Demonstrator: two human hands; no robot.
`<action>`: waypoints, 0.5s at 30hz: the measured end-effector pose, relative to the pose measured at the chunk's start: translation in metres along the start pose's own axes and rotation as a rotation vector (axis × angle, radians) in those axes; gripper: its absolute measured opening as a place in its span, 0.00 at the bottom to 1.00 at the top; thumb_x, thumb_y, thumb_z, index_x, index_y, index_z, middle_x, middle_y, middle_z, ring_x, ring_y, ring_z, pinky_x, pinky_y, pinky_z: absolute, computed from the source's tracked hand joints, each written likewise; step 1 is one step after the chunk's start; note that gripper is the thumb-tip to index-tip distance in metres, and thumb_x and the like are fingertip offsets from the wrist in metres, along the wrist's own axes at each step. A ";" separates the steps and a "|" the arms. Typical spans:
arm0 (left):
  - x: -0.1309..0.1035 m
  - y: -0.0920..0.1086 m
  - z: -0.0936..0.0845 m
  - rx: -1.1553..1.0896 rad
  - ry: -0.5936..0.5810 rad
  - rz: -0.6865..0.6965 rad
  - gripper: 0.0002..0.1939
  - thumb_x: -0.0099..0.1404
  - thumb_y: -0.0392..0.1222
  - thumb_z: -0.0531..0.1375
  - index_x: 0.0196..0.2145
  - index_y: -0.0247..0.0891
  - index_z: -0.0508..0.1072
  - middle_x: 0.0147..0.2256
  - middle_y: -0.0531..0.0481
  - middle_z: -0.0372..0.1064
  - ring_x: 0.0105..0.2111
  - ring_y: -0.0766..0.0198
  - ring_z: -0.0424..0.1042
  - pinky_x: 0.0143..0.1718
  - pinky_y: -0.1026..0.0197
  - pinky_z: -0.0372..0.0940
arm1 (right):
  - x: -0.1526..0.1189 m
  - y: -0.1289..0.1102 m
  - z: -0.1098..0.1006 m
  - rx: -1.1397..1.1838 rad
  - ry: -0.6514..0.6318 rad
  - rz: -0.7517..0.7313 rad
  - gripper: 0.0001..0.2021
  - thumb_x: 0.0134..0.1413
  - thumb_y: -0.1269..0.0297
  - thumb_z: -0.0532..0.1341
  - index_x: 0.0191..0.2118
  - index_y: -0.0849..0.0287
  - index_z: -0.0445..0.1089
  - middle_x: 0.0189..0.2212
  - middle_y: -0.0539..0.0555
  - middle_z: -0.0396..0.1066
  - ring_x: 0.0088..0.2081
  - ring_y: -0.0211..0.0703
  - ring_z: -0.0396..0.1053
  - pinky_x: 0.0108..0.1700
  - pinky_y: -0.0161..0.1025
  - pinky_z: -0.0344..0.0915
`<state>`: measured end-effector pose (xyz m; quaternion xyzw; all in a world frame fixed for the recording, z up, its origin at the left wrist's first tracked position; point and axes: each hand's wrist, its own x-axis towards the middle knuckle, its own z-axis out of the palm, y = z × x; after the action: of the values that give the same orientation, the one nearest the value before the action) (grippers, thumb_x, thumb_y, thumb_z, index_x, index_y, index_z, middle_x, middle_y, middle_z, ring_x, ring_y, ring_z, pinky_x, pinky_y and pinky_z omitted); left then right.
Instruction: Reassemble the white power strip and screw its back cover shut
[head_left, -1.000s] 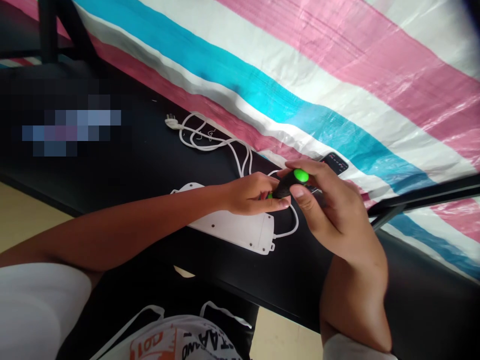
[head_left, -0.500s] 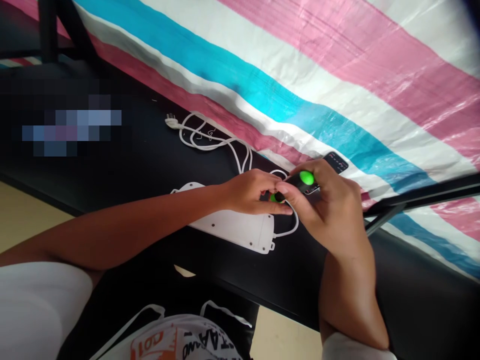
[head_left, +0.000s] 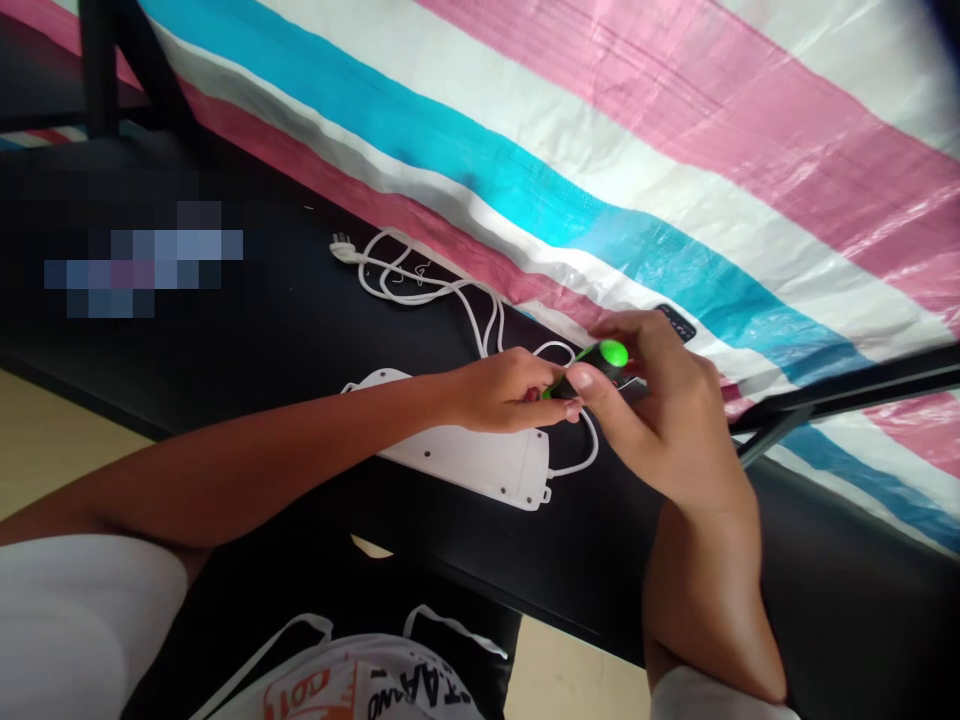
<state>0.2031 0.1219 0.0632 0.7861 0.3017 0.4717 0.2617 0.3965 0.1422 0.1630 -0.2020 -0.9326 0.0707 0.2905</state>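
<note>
My right hand (head_left: 660, 410) grips a screwdriver (head_left: 602, 358) by its black and green handle, thumb and fingers on either side. The bright green butt end points up to the right. My left hand (head_left: 510, 390) is closed around the lower end of the same handle, and the fingers hide the blade. Beneath my left hand and forearm lies a white power strip (head_left: 465, 465), its screw-dotted back facing up. The strip's middle is covered by my arm.
A white cord (head_left: 420, 295) lies loosely coiled behind the strip, ending in a plug (head_left: 343, 248). Partly behind my right hand is a dark phone (head_left: 677, 323). The black tabletop (head_left: 285, 330) meets a striped plastic sheet (head_left: 570, 215). A black metal bar (head_left: 862, 385) crosses at right.
The screwdriver handle has turned and tilted slightly between my hands. My right thumb has shifted a little to the right along it. The power strip stays in place.
</note>
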 end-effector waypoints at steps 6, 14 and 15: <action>0.000 -0.001 0.000 0.003 0.010 0.000 0.17 0.66 0.55 0.67 0.40 0.37 0.77 0.30 0.51 0.73 0.30 0.65 0.72 0.31 0.63 0.64 | -0.002 -0.002 -0.003 0.057 -0.018 -0.001 0.12 0.67 0.56 0.63 0.51 0.54 0.72 0.43 0.56 0.77 0.40 0.47 0.76 0.43 0.43 0.72; 0.002 0.001 -0.004 -0.131 -0.033 -0.068 0.16 0.69 0.52 0.65 0.32 0.36 0.76 0.26 0.53 0.71 0.26 0.68 0.70 0.29 0.65 0.62 | -0.002 0.001 -0.008 0.145 -0.195 0.033 0.21 0.70 0.55 0.59 0.64 0.53 0.64 0.51 0.58 0.75 0.47 0.49 0.76 0.47 0.44 0.72; 0.002 0.001 -0.004 -0.125 -0.003 -0.059 0.16 0.66 0.52 0.68 0.32 0.36 0.77 0.27 0.53 0.72 0.27 0.68 0.70 0.30 0.65 0.63 | -0.002 0.000 -0.008 0.139 -0.188 0.037 0.20 0.70 0.55 0.59 0.62 0.53 0.65 0.50 0.58 0.76 0.46 0.48 0.77 0.46 0.43 0.72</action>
<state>0.2003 0.1233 0.0668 0.7598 0.2942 0.4804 0.3244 0.4031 0.1417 0.1686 -0.1913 -0.9446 0.1591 0.2139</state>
